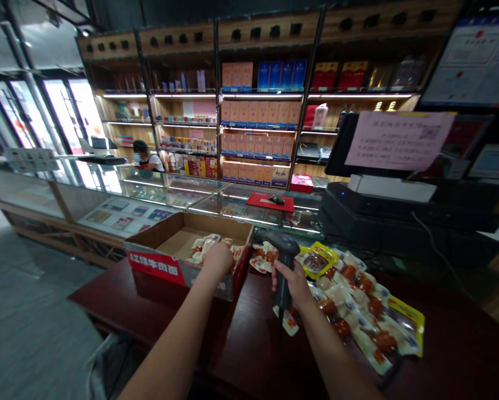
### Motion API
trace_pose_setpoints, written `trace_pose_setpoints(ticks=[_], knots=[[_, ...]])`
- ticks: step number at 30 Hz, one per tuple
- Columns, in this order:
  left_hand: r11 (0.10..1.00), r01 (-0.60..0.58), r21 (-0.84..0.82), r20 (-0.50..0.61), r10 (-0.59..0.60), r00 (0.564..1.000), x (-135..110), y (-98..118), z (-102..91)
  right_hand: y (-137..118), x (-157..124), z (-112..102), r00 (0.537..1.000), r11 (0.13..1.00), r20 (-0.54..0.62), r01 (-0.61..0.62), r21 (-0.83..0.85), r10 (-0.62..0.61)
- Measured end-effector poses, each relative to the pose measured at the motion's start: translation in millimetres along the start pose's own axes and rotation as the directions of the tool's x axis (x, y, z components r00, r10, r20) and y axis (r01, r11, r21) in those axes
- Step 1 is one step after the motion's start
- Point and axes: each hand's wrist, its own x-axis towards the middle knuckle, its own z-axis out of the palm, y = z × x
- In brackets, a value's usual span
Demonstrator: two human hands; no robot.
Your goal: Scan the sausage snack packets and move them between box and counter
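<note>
My left hand (219, 258) reaches into an open cardboard box (155, 266) with a red printed label. Its fingers are curled down among sealed snack packets (199, 247) with brown meat inside; my knuckles hide what they grip. In my right hand (297, 283) is a dark barcode scanner (286, 250), held upright by its handle with fingers wrapped around it. A single snack packet (264, 256) lies between the box and the scanner. To the right of my right hand spreads a pile of similar packets (358, 311), with a few yellow-edged packs (318, 260) among them.
Everything stands on a dark red table (249, 361). Behind it runs a glass display counter (183, 194) with a computer mouse (276, 199) on a red mat. A monitor with a pink paper sheet (399, 139) stands at the right. Beyond the counter, a person (149, 158) is near stocked shelves.
</note>
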Motion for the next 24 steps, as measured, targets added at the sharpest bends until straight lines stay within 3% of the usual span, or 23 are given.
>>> trace_pose_setpoints(ticks=[2, 5, 8, 12, 14, 19, 24], knots=[[0.998, -0.059, -0.034, -0.123, 0.055, 0.991, -6.8, 9.3, -3.4, -0.5, -0.1, -9.1, 1.000, 1.000, -0.023, -0.004, 0.023, 0.004], [0.934, -0.290, -0.207, -0.306, 0.219, 0.926, -16.8, 31.7, -0.6, -2.3, -1.9, -20.9, 0.999, 0.999, -0.051, -0.006, 0.052, 0.008], [0.815, -0.412, -0.407, -0.258, 0.330, 0.908, -22.3, 57.9, 20.3, -5.5, -6.5, -31.4, 0.997, 0.998, -0.077, 0.007, 0.058, -0.002], [0.877, -0.187, -0.443, 0.027, 0.222, 0.975, -19.2, 81.6, 63.8, -8.6, -14.1, -48.1, 0.994, 0.999, -0.111, -0.012, 0.042, 0.016], [0.928, -0.103, -0.359, 0.091, 0.144, 0.985, -14.4, 86.6, 82.2, -8.1, -16.7, -57.3, 0.992, 0.999, -0.122, -0.039, 0.026, 0.042], [0.996, -0.007, -0.091, 0.158, 0.022, 0.987, -7.9, 88.6, 109.2, 0.7, -18.1, -75.5, 0.987, 0.997, -0.161, 0.001, 0.077, 0.012], [0.999, -0.031, 0.009, 0.115, 0.030, 0.993, -12.3, 86.2, 119.5, 11.1, -19.0, -81.3, 0.988, 0.991, -0.155, 0.013, 0.136, 0.008]])
